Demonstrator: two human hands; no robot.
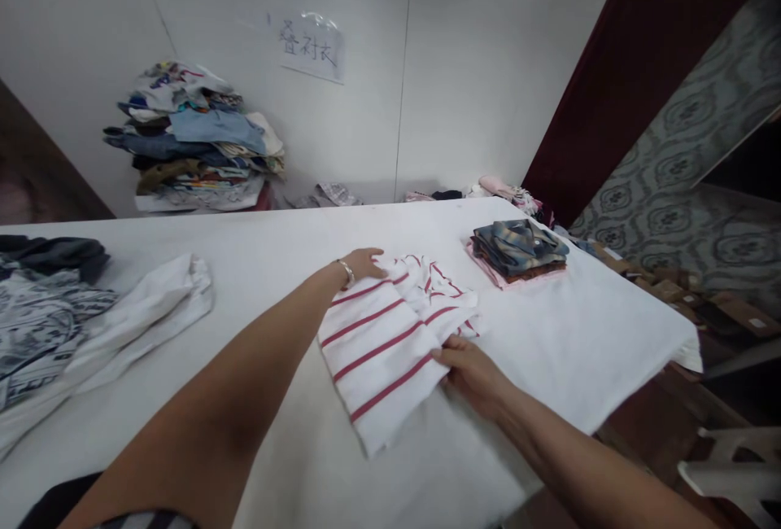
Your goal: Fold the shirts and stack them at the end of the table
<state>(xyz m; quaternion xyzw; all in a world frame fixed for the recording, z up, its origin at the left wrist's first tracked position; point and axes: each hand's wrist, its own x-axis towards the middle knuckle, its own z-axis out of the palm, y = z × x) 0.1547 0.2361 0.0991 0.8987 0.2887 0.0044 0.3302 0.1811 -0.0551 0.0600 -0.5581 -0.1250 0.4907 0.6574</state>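
left hand (364, 263) lies flat on the striped shirt (381, 342) — right hand (469, 370) fingers pinch its near edge.

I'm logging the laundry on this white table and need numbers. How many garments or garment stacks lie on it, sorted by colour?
White with red stripes, under both hands: 1 striped shirt
Plain white: 1 white garment
Black-and-white patterned: 1 patterned garment
Dark grey: 1 dark garment
Folded stack, plaid over pink: 1 folded stack
Total: 5

centre: folded shirt (390, 342) on the desk (579, 342)
right: folded stack (518, 251) behind the shirt
left: loose garments (91, 325)
back: clothes pile (195, 138) against the wall
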